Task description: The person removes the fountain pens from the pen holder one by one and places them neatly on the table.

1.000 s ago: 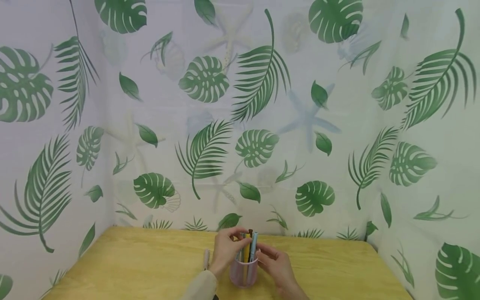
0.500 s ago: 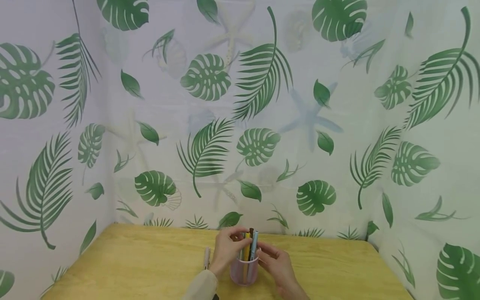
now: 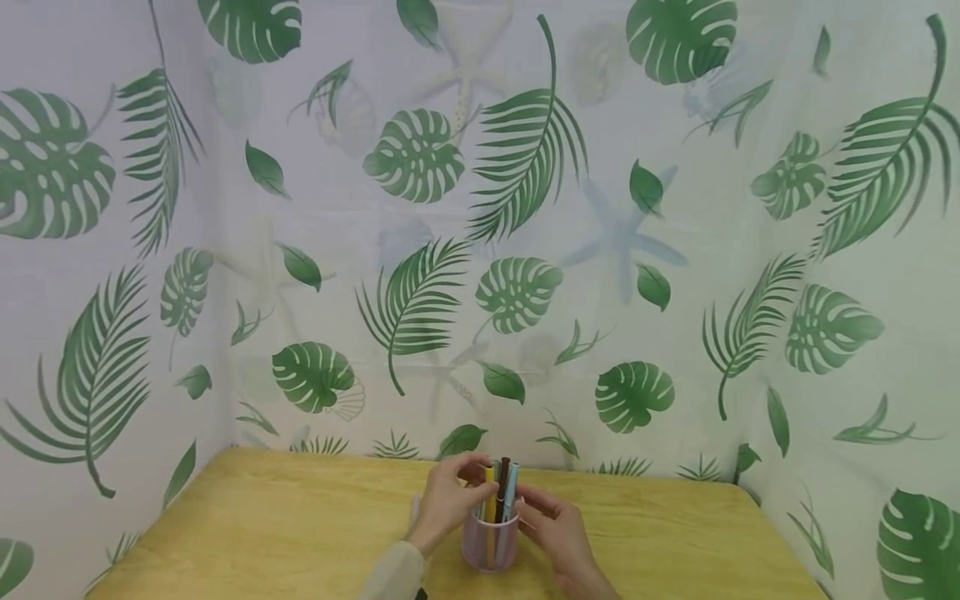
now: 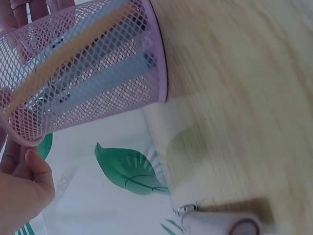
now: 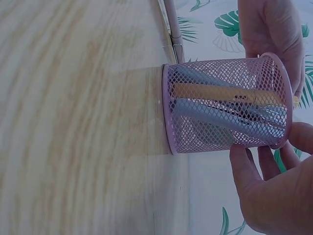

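A pink mesh pen holder (image 3: 488, 550) stands upright on the table, with several pens in it. Among them are a yellow pen (image 3: 491, 510), a dark brown-topped pen (image 3: 504, 479) and a light blue pen (image 3: 511, 490). My left hand (image 3: 448, 500) reaches over the rim from the left and pinches the yellow pen near its top. From the other side, my right hand (image 3: 558, 533) holds the pen holder; in the right wrist view its fingertips (image 5: 238, 155) press the mesh and its thumb is at the rim. Through the mesh the pens' lower ends show slanting.
A pale pen (image 3: 415, 507) lies on the wooden table (image 3: 300, 525) left of the holder, partly behind my left hand. Leaf-patterned white curtains (image 3: 450, 233) rise behind the table and at both sides.
My left hand and the top of the yellow pen have shifted slightly left, away from the dark pen, which now shows more. The right hand and holder stay put.
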`<state>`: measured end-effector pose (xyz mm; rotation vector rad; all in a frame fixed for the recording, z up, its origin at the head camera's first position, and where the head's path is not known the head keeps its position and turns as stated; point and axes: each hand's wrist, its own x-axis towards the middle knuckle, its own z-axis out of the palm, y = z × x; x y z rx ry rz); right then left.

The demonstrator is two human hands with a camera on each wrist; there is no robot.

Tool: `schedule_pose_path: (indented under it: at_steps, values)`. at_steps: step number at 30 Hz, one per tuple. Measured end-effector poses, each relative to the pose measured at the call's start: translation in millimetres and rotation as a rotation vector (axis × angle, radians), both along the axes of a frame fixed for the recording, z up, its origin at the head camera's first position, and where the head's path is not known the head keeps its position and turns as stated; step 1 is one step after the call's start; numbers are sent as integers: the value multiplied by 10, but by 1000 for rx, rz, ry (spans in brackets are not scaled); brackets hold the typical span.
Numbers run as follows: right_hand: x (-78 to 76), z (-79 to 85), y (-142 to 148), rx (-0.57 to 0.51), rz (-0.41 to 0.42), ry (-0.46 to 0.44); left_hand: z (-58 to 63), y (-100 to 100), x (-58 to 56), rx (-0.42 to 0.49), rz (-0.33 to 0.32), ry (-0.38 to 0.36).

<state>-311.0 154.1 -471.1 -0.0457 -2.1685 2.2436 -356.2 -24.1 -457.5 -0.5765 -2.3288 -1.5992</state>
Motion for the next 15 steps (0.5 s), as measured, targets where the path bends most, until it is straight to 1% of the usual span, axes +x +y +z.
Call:
schedule_pose_path:
  at_steps: [5,10,12,15]
  values:
    - [-10,17,-9,-2,-4,8,1,-65,21,-22,-15,32]
    - [-2,33,-16,3,-14,7,-17,-104,46,-46,-55,71]
    - [-1,36,-19,6,-16,3,-22,-111,56,-59,-63,76]
    - [-6,41,-29,14,-19,-4,-25,-120,65,-55,-61,71]
